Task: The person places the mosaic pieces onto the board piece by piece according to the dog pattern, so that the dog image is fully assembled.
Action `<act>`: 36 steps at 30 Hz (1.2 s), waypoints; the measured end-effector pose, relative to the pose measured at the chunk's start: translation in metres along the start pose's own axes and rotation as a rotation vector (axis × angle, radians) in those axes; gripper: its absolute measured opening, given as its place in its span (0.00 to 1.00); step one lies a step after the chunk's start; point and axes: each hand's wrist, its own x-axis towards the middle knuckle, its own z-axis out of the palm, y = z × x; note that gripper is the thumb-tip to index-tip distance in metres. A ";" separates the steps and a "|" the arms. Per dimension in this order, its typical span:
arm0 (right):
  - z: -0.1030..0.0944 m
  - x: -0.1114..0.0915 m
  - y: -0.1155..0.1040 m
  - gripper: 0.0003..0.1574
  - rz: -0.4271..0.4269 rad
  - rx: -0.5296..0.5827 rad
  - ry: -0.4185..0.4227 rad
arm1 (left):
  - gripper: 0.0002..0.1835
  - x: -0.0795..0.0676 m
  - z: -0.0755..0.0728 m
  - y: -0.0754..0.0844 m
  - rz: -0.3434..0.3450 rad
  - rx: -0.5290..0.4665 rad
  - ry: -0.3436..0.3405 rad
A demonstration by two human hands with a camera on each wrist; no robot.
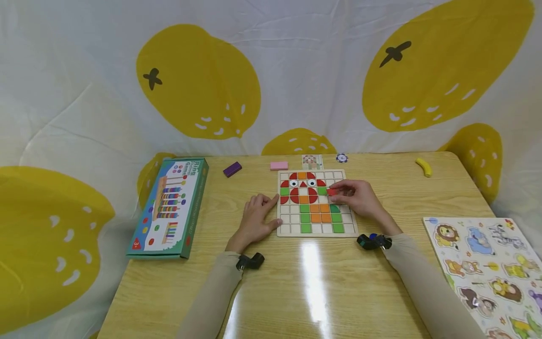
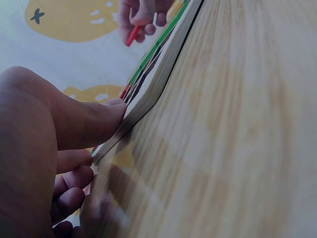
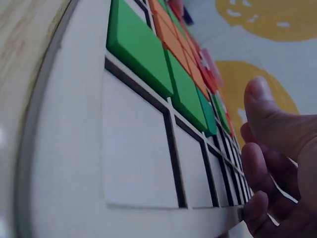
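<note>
Item: grid puzzle board [image 1: 316,230], wooden, part-filled with red, orange and green tiles; lies flat on the table [image 1: 305,282], between the two hands.

Right hand [image 1: 357,197]: pinches a small red tile [image 1: 331,191] at its fingertips, held just over the board's right-hand columns, beside a green tile [image 1: 322,190]. Whether the tile already touches a cell cannot be told.

Left hand [image 1: 256,219]: released, grasping nothing; fingers extended, thumb [image 2: 94,121] pressed against the board's near left edge, bracing it.

Risks, as judged:
- The red tile may land askew or straddle a grid line, since its neighbours sit close; it would then ride up on the green tile.
- The knuckles hover over seated tiles beneath the right hand; a low wrist could nudge them out of their cells.
- If the thumb slackens, a push from the right hand could slide the board toward the left hand on the glossy table.
</note>
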 end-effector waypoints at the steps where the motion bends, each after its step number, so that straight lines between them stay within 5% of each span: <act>1: 0.002 0.003 -0.001 0.20 -0.010 -0.030 -0.009 | 0.41 0.000 0.000 0.000 0.001 0.001 0.002; 14: 0.008 0.011 -0.012 0.20 0.010 -0.124 -0.106 | 0.41 0.001 -0.002 0.002 -0.001 0.009 0.003; 25: 0.013 0.012 -0.008 0.05 -0.048 -0.149 -0.050 | 0.41 0.001 -0.002 0.001 0.004 0.012 0.012; 32: 0.015 0.010 -0.007 0.07 -0.056 -0.135 -0.012 | 0.41 0.000 -0.002 0.001 0.003 0.016 0.018; 36: 0.001 -0.006 -0.012 0.13 -0.035 -0.125 0.021 | 0.41 -0.001 -0.001 0.002 0.004 0.003 0.006</act>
